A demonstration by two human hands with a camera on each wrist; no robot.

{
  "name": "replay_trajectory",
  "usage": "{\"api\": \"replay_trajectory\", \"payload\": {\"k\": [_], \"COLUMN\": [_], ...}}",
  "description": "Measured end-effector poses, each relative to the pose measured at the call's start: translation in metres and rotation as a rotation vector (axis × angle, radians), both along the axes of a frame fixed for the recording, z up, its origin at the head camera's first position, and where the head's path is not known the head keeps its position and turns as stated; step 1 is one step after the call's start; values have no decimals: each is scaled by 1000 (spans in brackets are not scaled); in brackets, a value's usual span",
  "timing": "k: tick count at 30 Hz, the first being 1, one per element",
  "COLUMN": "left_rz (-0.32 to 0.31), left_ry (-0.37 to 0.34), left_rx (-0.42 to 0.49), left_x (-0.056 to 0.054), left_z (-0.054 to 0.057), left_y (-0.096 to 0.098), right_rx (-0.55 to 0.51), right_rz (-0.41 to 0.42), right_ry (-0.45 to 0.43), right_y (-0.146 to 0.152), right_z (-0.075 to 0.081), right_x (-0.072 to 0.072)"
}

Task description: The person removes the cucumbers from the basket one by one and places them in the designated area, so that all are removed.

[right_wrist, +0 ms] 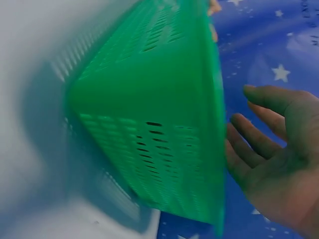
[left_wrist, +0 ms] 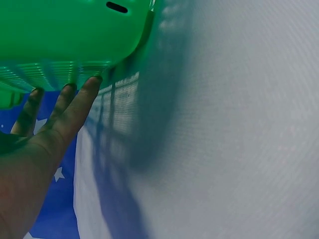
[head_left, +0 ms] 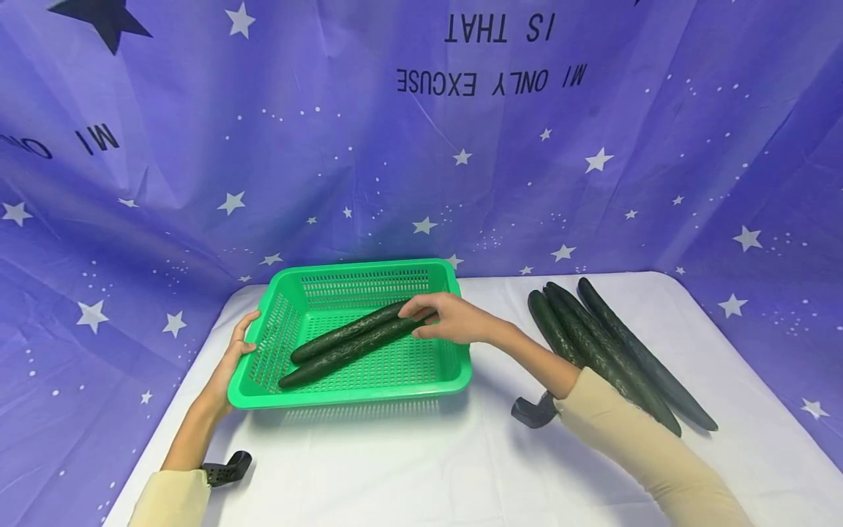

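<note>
A green plastic basket (head_left: 349,397) has two dark green cucumbers (head_left: 342,359) lying side by side in it, slanting up to the right. At its left end my left hand (head_left: 227,369) grips the rim. In the left wrist view, several fingers (left_wrist: 75,107) of that hand reach against the basket's outer wall. Over the basket's right side, my right hand (head_left: 454,320) hovers by the cucumbers' far ends with loosely bent fingers. Nothing shows in that hand in the right wrist view, where it is beside the basket's rim. The hand partly hides the cucumber ends.
Three more cucumbers (head_left: 609,351) lie on the white tablecloth (head_left: 421,468) to the right, partly behind my right forearm. A purple-blue cloth (head_left: 369,168) with stars and lettering hangs behind the table. Black wrist mounts (head_left: 535,411) stick out from both wrists.
</note>
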State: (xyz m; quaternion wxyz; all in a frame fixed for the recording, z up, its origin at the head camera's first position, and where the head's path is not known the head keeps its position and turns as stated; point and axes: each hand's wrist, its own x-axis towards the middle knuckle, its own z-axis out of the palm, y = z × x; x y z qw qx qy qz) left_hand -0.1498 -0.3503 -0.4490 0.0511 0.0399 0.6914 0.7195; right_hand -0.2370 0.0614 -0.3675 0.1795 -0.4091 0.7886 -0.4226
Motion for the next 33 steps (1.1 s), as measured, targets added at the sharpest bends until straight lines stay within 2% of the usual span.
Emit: {"api": "replay_trajectory", "payload": {"k": [4,10,17,23,33], "left_rz": [0,16,8,12,13], "left_ry": [3,0,15,37,41], "left_rx": [-9,-13,9,15,25], "left_x": [0,1,2,1,1], "left_z": [0,1,0,-3,-1], "left_y": [0,1,1,2,0], "right_rx": [79,226,317,435,570], "right_rz": [29,24,21,-2,37], "right_ry": [-11,62,112,148,235], "right_y": [-17,-38,-57,-66,-75], "right_z": [-13,-22,-35,-50,-45], "right_x": [-13,-28,-38,-44,-46]}}
